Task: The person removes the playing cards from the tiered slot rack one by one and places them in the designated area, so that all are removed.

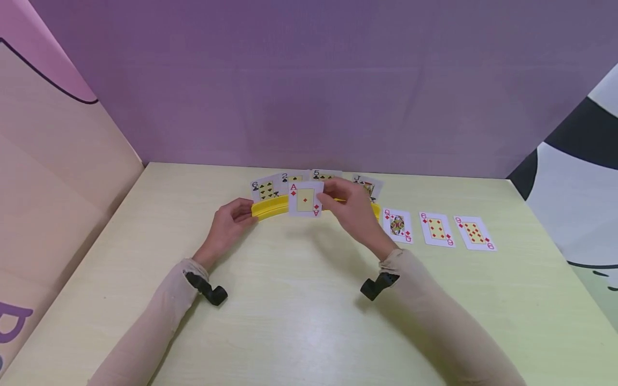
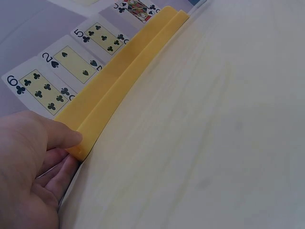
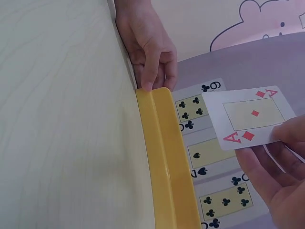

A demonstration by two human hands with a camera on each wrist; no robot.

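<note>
Hands at the yellow card holder

Right hand (image 1: 354, 209) pinches the ace of diamonds (image 1: 305, 199) between thumb and fingers and holds it upright just in front of the yellow card holder (image 1: 270, 206), at its middle. Left hand (image 1: 230, 221) grips the holder's left end, thumb on top and fingers curled behind it. Four cards stand in the curved holder: the six of clubs (image 1: 264, 188), two of spades (image 1: 292, 178), five of clubs (image 1: 324, 175) and jack of clubs (image 1: 367, 185).

Right of the holder, three cards lie flat in a row on the desk (image 1: 299, 321): the queen of diamonds (image 1: 397, 225), six of diamonds (image 1: 436, 229) and nine of diamonds (image 1: 475, 232). The pale wood-grain desk runs up to a purple backdrop (image 1: 309, 80) at the rear edge, with a pink panel (image 1: 58, 161) along the left side. Bare desk spreads wide before the holder, between the two forearms and toward the near edge.
</note>
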